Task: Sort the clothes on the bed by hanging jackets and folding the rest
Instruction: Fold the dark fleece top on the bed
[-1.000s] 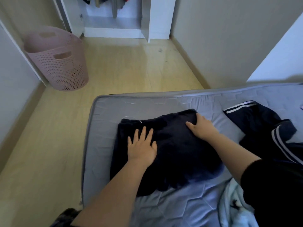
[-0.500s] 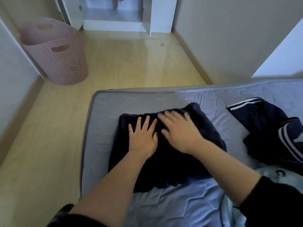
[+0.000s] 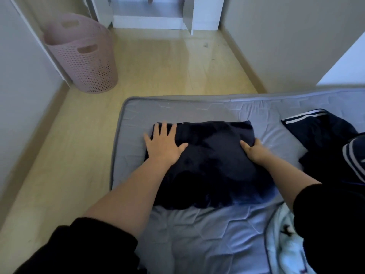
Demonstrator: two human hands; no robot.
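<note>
One bed [image 3: 197, 234] holds three garments: one folded navy piece [image 3: 213, 155], one striped jacket [image 3: 316, 131], one pale-blue cloth [image 3: 282, 244]. One pink basket [image 3: 88, 62] stands nearby.

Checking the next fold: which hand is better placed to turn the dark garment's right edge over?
Right, probably. The right hand pinches that edge of the dark garment, while the left hand lies flat, pinning the other side.

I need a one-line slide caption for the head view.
Left hand presses a folded navy garment flat on the mattress while the right hand grips its edge.
</note>
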